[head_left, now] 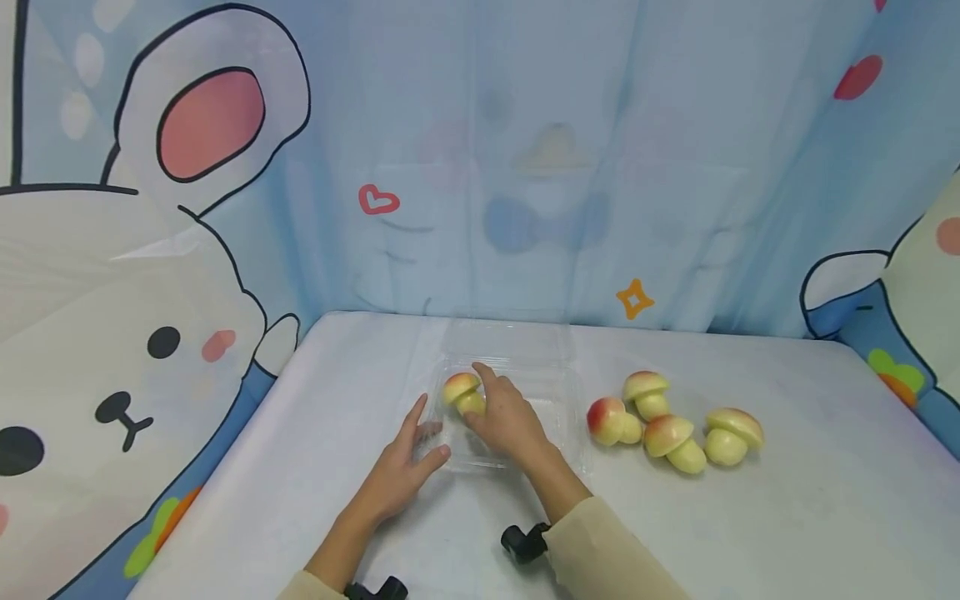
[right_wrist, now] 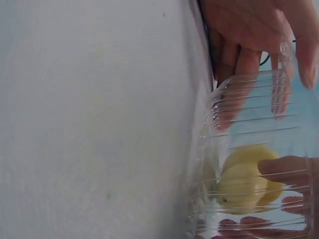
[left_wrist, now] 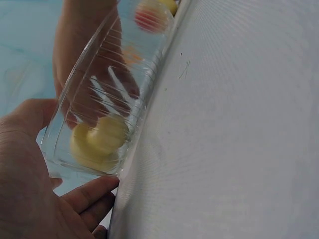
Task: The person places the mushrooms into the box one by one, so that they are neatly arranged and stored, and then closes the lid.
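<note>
A clear plastic box [head_left: 510, 450] with its lid [head_left: 506, 340] raised at the back stands on the white table. Inside, at its left end, lies a toy mushroom [head_left: 461, 390] with a yellow stem and a red-tinged cap. My right hand [head_left: 512, 417] reaches into the box from the right; its thumb is at the mushroom [right_wrist: 244, 181] and its index finger extends past the cap. At the box's left side is my left hand [head_left: 401, 475], fingers spread and thumb apart. In the left wrist view, that hand's fingertips [left_wrist: 107, 186] come right up to the box's end wall.
To the right of the box lie several more toy mushrooms, among them a redder one [head_left: 603, 419] nearest the box and one [head_left: 733, 435] farthest right. A blue cartoon-print curtain [head_left: 450, 167] hangs behind the table. Black wrist mounts [head_left: 523, 543] sit at both sleeves.
</note>
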Demonstrator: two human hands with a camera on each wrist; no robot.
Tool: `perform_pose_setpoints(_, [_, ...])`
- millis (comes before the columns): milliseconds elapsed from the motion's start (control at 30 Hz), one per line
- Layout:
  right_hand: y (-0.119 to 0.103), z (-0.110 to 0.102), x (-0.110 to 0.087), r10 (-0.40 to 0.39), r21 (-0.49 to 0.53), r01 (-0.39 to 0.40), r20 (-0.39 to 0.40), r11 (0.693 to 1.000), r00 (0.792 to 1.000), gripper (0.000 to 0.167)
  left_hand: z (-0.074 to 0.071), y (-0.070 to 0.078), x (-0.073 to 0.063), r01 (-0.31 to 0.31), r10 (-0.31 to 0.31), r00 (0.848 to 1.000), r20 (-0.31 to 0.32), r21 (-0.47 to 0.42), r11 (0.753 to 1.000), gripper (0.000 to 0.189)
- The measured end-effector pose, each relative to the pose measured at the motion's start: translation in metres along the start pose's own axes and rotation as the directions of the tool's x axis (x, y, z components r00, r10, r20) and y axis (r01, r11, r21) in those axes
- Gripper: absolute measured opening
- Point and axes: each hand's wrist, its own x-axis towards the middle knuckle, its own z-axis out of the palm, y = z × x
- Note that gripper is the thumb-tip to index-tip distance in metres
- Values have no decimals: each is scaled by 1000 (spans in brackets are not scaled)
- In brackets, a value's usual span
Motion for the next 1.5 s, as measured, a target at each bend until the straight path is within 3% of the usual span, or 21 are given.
perform_pose_setpoints(300, [-3,-10,-16,-24,87,33,-102,996,995,75,1,2,-1,3,-3,1000,9,-10,1000,81])
perform_pose_setpoints(533, [-4,-19,-29,-63,127,89,-199,988,978,71,1,1,-1,8,-8,1000,-7,-4,1000,81])
perform_pose_setpoints(967, [-5,-34,-45,-94,100,126,-280,987,955,67,1,2,-2,12,-11,1000,-5,4,1000,81])
perform_pose_setpoints(1267, [-1,-53,-51,-53,43,72,-334,996,941,64,1,3,-2,17,-17,1000,4,-1,1000,82])
perform_pose_setpoints(1500, [2,-62,-52,-11,57,29,-305,998,952,62,0,2,-2,15,-15,1000,9,-2,1000,82])
